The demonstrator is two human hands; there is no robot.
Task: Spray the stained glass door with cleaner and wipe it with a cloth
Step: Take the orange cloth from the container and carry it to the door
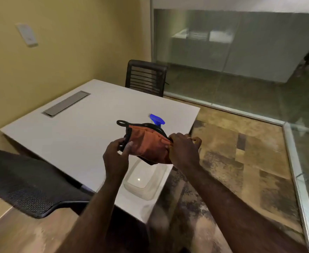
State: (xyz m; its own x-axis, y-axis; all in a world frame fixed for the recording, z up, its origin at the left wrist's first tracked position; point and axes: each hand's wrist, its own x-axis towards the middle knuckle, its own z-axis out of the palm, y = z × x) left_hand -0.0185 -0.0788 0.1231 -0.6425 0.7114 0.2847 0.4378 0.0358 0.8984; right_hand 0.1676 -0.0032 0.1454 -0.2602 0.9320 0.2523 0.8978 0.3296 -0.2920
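1. Two bare hands at mid-frame, both gripping an orange cloth with black trim and a black loop at its upper left corner.
2. Left hand at the cloth's left edge, fingers pinched narrow on the black trim.
3. Right hand at the cloth's right end, fingers curled tight into the bunched fabric (a ring visible on one finger).
4. Cloth held above the white table, folded or bunched, clear of the surface.
5. Blue spray bottle head just behind the cloth, upper centre; bottle body hidden by the fabric, so no telling how it stands.
6. Clear plastic container on the table near its lower edge, directly beneath the hands.
7. Grey cable hatch set into the table, toward the upper left.
8. Black mesh chair at lower left; second black chair at the far side of the table, top centre.
9. Glass wall across the upper right, its metal frame running down the right side; which panel is the door, unclear.
10. Patterned carpet at right, between table and glass.
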